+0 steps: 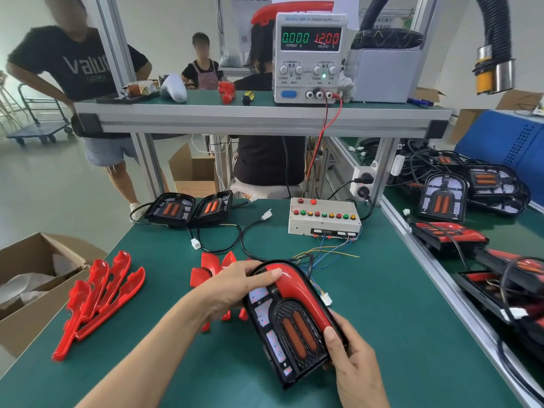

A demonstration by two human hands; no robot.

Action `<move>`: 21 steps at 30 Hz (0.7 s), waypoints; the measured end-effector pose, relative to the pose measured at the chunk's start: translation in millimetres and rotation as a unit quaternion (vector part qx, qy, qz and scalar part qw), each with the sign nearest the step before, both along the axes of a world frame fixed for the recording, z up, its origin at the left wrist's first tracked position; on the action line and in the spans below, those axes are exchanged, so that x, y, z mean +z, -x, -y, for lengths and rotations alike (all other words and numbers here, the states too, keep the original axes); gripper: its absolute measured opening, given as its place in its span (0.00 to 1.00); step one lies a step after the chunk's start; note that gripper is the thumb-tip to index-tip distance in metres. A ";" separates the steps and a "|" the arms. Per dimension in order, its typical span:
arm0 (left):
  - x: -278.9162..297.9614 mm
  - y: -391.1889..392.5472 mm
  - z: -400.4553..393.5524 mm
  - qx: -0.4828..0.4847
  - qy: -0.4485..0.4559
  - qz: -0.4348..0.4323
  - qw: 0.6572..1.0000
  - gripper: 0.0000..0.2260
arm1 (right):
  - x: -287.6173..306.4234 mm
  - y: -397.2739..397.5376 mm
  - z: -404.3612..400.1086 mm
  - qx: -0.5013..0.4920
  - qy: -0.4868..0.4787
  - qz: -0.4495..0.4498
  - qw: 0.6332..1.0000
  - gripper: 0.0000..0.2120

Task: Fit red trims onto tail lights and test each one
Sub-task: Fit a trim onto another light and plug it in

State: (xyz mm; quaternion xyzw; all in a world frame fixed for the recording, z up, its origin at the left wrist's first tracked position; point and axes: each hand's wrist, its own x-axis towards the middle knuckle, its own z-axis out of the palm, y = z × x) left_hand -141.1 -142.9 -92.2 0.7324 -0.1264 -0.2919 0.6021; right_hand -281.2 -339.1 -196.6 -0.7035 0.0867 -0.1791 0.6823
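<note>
Here both hands hold one tail light (290,328) just above the green bench (382,304). The left hand (235,285) wraps the upper end, fingers curled behind the housing and the thumb laid flat on the curved top of the red trim (303,293). The right hand (351,359) grips the lower right edge, its thumb pressing the bottom end of the same trim. The trim runs along the right flank of the housing, directly between the two thumbs, so the part being fitted lies inside the grip rather than beside it. It appears seated along most of its length; whether every clip has engaged cannot be told. To do this step well, keep the housing supported from behind, press evenly from the curve down toward the tip, and avoid loading the lens face or trapping the lead that leaves the top of the lamp. Small red points show on the pale panel at the left of the lamp, which suggests it may be powered. Behind it, coloured wires run to the test box (323,219); the supply (310,54) on the shelf reads 12.00 volts and zero current. Spare trims (97,298) lie in a pile at the left, more just behind the left hand. Two untrimmed lamps (190,209) sit at the far edge, and finished ones (450,235) on the right bench.
</note>
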 end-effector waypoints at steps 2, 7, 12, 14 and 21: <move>0.2 4.1 3.8 0.015 0.024 -0.048 0.998 0.24 | 1.5 0.5 -0.8 0.002 0.000 0.007 1.000 0.15; 1.2 5.2 8.4 0.032 0.092 -0.093 0.991 0.19 | 5.9 0.6 -0.9 0.012 0.001 0.016 1.000 0.17; 3.3 5.8 6.0 0.035 0.136 -0.142 0.980 0.17 | 7.3 1.7 -0.9 0.023 0.005 0.012 1.000 0.19; 4.4 6.4 6.1 0.040 0.142 -0.151 0.977 0.17 | 7.7 1.9 -0.3 0.024 0.005 0.012 1.000 0.19; 2.9 7.2 5.8 0.038 0.154 -0.143 0.977 0.18 | 11.3 2.3 1.9 0.020 -0.004 0.006 1.000 0.19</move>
